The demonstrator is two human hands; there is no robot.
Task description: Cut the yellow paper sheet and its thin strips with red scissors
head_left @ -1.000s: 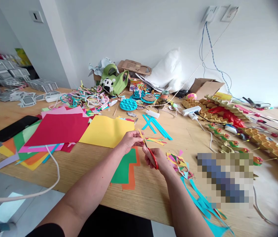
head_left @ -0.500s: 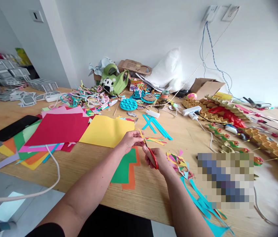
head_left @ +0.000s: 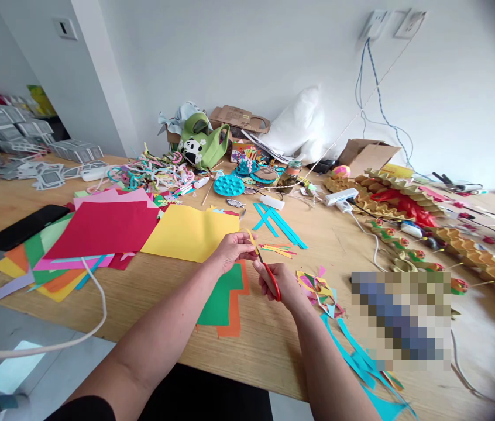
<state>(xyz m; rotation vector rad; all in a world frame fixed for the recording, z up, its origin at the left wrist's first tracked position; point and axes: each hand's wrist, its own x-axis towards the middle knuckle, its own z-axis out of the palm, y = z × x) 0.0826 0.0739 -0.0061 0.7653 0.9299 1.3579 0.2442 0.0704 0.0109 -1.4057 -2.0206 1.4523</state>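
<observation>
My left hand (head_left: 235, 248) pinches a narrow yellow paper strip (head_left: 251, 235) above the table. My right hand (head_left: 279, 283) grips red-handled scissors (head_left: 272, 278), whose blades point up and left at the strip. Whether the blades are touching the paper is too small to tell. Just beyond my hands lie several thin coloured strips (head_left: 277, 249) and wider blue paper strips (head_left: 280, 225). Under my left wrist sits a green paper sheet (head_left: 219, 301) on top of an orange sheet (head_left: 230, 327). A yellow sheet (head_left: 186, 231) lies left of my left hand.
At the left is a fanned stack of coloured paper topped by a red sheet (head_left: 102, 228). Paper scraps (head_left: 318, 289) and blue strips (head_left: 353, 354) lie right of my right hand. A green bag (head_left: 206, 146), glass jar (head_left: 290, 175) and egg-carton pieces (head_left: 475, 251) stand farther off.
The scissors and my right hand have shifted very slightly against the yellow strip. My left hand stays in nearly the same place, and the things on the table have not moved.
</observation>
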